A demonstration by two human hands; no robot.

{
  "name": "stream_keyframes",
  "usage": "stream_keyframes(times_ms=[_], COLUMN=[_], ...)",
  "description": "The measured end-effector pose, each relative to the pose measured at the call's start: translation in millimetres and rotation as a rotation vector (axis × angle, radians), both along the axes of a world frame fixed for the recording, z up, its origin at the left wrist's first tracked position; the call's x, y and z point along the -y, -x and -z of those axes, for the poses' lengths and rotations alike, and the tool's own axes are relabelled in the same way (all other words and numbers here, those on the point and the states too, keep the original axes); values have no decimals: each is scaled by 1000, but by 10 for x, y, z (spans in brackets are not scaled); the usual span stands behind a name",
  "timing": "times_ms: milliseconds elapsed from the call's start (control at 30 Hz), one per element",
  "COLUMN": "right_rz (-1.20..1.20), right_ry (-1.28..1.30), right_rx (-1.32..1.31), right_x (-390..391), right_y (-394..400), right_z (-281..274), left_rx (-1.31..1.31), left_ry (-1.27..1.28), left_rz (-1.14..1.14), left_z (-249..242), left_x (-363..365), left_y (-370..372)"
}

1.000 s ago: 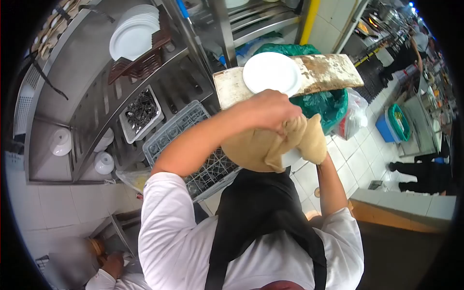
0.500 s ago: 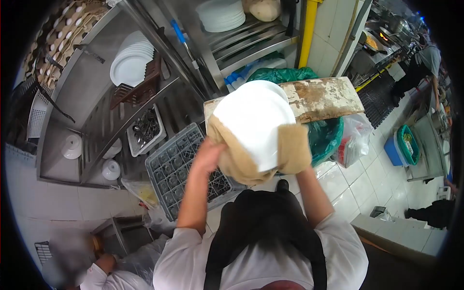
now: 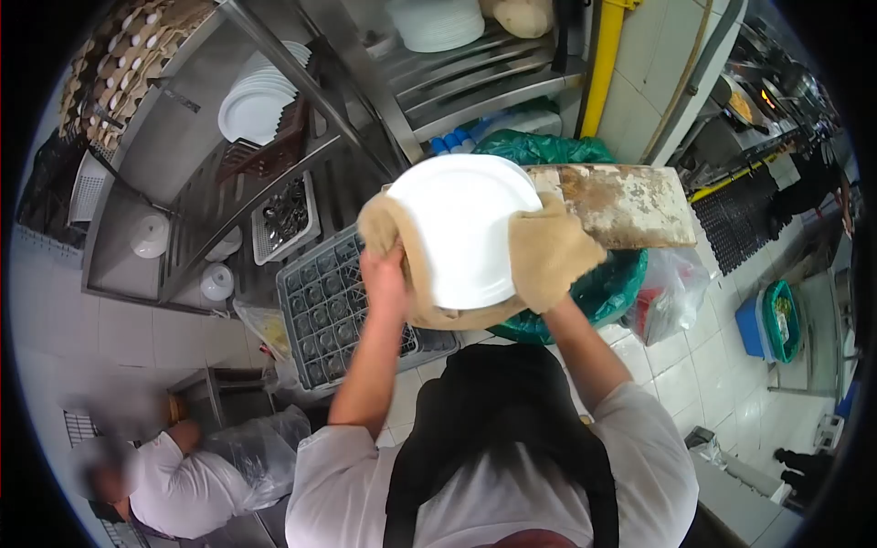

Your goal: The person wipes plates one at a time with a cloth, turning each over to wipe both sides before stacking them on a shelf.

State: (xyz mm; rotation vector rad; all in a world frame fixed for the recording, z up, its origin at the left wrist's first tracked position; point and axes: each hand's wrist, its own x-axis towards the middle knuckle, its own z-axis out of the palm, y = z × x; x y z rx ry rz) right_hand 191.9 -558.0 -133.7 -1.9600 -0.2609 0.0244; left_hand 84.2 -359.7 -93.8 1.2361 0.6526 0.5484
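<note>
A white plate (image 3: 461, 228), with what looks like more plates under it, is held up in front of me with a tan cloth (image 3: 553, 256) around its near and side edges. At the left edge my left hand (image 3: 384, 279) is closed on the cloth. My right hand is mostly covered by the cloth at the plate's right side; only the wrist and forearm show clearly, and its fingers are hidden. Behind the plate lies a worn board (image 3: 621, 205) with peeling white paint.
A grey glass rack (image 3: 320, 306) stands at left, near a white cutlery basket (image 3: 297, 233) and a row of plates (image 3: 256, 114). Green-lined bins (image 3: 626, 283) are below the board. A co-worker (image 3: 196, 484) is at lower left; others are at far right.
The plate and cloth have shifted slightly left, and the plate now faces up more squarely. The cloth's right flap spreads further out. More of the co-worker at lower left shows.
</note>
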Motion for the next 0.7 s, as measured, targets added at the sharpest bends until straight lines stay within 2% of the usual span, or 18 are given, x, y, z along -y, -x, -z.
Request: stream_keyframes(times_ms=[33, 67, 100, 167, 200, 267, 300, 367, 400, 467, 533, 600, 633, 667, 700], right_rz=[84, 74, 72, -143, -169, -275, -284, -198, -161, 47, 4, -266, -207, -137, -86], right_ry=[199, 324, 448, 559, 556, 117, -101, 140, 260, 298, 474, 781, 368, -38, -18], right_rx=[34, 122, 214, 513, 661, 367, -20, 14, 36, -40, 165, 638, 450, 263, 280], right_x=[-153, -177, -203, 25, 148, 136, 117, 85, 0, -313, -382, -16, 91, 185, 243], right_y=[12, 76, 139, 310, 250, -184, -248, 4, 127, 269, 248, -4, -48, -106, -111], right_z=[445, 452, 459, -191, -124, 402, 299, -493, -760, -580, -259, 198, 518, 852, 867], left_rx=[19, 63, 286, 99, 1, -130, -226, 358, 504, 403, 279, 199, 134, 59, -6], left_ry=[59, 75, 223, 42, -37, -191, -442, -17, 130, 235, 251, 131, -26, -325, -661], left_rz=[-280, -383, -440, -76, 96, 470, 712, 708, 654, 312, -1, -58, 10, 105, 171], left_z=[156, 374, 363, 283, 235, 116, -93, -220, -237, -133, 100, 187, 152, 69, -23], left_x=[214, 433, 763, 537, 335, -176, -392, -356, -278, 4, 413, 723, 781, 802, 761], left_y=[-46, -41, -83, 46, 215, 506, 567, 545, 379, 28, -126, -73, 21, 153, 224])
